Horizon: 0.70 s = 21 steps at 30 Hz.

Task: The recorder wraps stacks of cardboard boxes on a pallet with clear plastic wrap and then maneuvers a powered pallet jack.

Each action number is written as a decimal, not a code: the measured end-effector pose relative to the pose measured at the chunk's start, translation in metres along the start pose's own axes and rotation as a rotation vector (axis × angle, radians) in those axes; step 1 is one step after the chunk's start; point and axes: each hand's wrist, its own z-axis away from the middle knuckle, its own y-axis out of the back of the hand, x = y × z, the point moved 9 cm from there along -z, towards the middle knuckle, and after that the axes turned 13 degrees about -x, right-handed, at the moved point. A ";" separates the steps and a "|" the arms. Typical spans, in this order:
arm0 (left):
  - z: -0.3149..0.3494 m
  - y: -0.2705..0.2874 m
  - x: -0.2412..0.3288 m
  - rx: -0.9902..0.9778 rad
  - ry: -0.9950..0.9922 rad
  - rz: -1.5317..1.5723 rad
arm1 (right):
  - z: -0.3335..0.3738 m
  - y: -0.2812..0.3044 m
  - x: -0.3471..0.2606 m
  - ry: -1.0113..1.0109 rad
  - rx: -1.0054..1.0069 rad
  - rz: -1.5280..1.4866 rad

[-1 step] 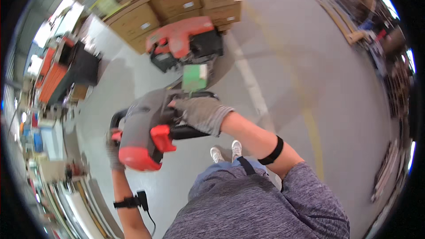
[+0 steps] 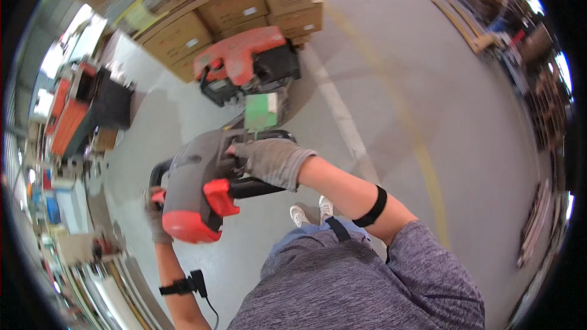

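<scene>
At centre: tiller head (image 2: 199,192), grey/red.
R hand (image 2: 269,160): gloved, closed on its 2 o'clock grip.
L hand (image 2: 157,220): wrapped on 8 o'clock grip.
Axis: runs 1 o'clock to truck (image 2: 247,64).

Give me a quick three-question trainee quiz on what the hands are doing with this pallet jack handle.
1. True or false: the right hand rests on the grey and red control head of the pallet jack handle.
2. What stands just beyond the red pallet jack body? A) stacked cardboard boxes B) a ladder C) blue barrels
3. Fill in: both hands wear grey ____.

Key
1. True; the left hand grips the handle's far side, mostly hidden.
2. A, the cardboard boxes.
3. gloves
</scene>
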 end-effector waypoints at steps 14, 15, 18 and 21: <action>-0.007 -0.016 -0.008 -0.011 0.148 0.463 | 0.006 0.002 0.000 -0.055 -0.064 -0.062; -0.007 -0.015 -0.005 -0.019 0.119 0.415 | 0.005 0.002 -0.001 -0.054 -0.065 -0.060; -0.007 -0.019 -0.006 -0.013 0.157 0.457 | 0.006 0.004 -0.004 -0.014 -0.038 -0.070; -0.005 -0.016 -0.004 -0.024 0.098 0.442 | 0.007 -0.002 0.003 -0.100 -0.056 -0.094</action>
